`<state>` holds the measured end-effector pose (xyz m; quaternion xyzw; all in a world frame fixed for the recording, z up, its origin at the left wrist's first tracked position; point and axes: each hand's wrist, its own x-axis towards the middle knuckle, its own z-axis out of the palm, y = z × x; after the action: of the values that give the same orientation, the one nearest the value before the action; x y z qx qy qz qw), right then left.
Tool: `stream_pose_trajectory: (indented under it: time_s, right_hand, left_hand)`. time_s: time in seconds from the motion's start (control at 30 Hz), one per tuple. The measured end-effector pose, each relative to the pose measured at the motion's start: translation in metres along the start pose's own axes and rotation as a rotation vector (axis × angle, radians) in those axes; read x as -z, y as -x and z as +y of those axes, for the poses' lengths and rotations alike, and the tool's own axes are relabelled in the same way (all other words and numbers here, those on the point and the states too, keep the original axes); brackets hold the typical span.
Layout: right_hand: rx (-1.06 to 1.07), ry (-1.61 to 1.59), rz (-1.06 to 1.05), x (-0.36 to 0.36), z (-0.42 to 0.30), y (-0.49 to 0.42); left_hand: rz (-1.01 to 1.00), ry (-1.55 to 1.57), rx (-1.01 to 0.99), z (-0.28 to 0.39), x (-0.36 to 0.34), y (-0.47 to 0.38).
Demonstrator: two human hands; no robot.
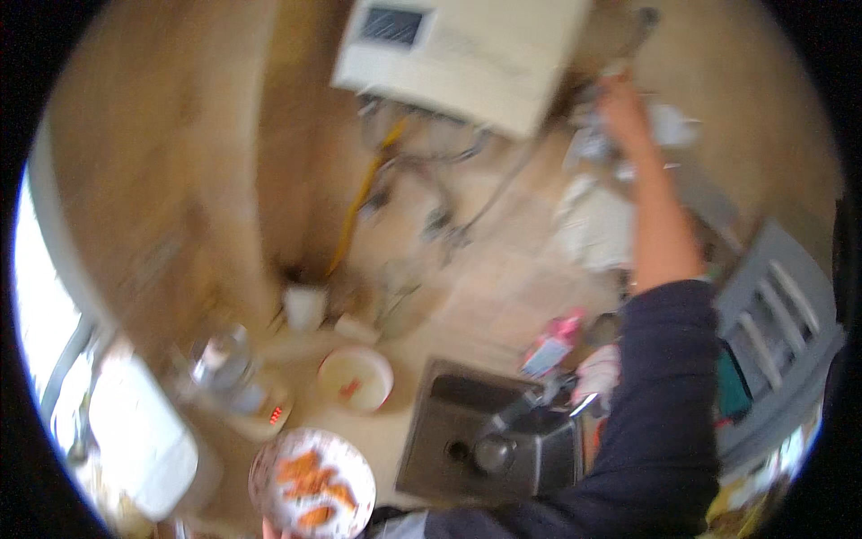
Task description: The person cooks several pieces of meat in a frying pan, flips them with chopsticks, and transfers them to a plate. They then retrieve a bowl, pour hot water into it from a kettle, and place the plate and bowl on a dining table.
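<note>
My left hand (273,529) holds a patterned plate (262,471) by its near rim at the bottom; only some fingers show. Orange-brown pieces of food (313,482) lie on the plate. My right hand (621,108), its arm stretched far forward, reaches among blurred items near the wall at the upper right, beside clear or white plastic-looking items (586,148). Blur hides whether its fingers hold anything. Beyond the plate stands a white bowl with a red rim (387,377), with a small reddish piece inside.
A metal sink (431,431) with a faucet (502,421) lies between my arms. A pink package (555,343) stands behind it. A white wall unit (458,60) has hoses and a yellow pipe (357,209) below. A grey rack (774,303) is right, a glass jar (222,357) left.
</note>
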<state>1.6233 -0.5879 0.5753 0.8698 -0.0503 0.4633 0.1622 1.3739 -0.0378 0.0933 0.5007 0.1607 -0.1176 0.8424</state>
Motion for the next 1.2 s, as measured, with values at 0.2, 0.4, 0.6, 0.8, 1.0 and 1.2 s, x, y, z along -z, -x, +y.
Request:
stream_pose_trajectory:
  time_s: [0.2, 0.4, 0.6, 0.8, 1.0, 1.2]
  right_hand:
    - [0.154, -0.151, 0.181, 0.003, -0.052, 0.029]
    - [0.380, -0.890, -0.357, -0.028, -0.216, 0.184]
    - [-0.040, -1.427, -0.735, -0.161, -0.297, 0.244]
    - [0.133, -0.723, -0.737, -0.306, -0.397, 0.315]
    - [0.151, -0.623, -0.854, -0.342, -0.421, 0.299]
    - [0.002, -0.633, -0.941, -0.295, -0.459, 0.291]
  left_hand:
    - [0.110, 0.171, 0.041, -0.022, 0.003, 0.011]
    - [0.214, 0.124, 0.109, -0.026, 0.001, 0.018]
    - [0.394, 0.079, 0.211, -0.040, 0.011, 0.030]
    - [0.446, 0.122, 0.178, -0.044, 0.006, 0.031]
    - [0.544, 0.157, 0.186, -0.044, -0.005, 0.032]
    - [0.530, 0.134, 0.179, -0.042, -0.003, 0.030]
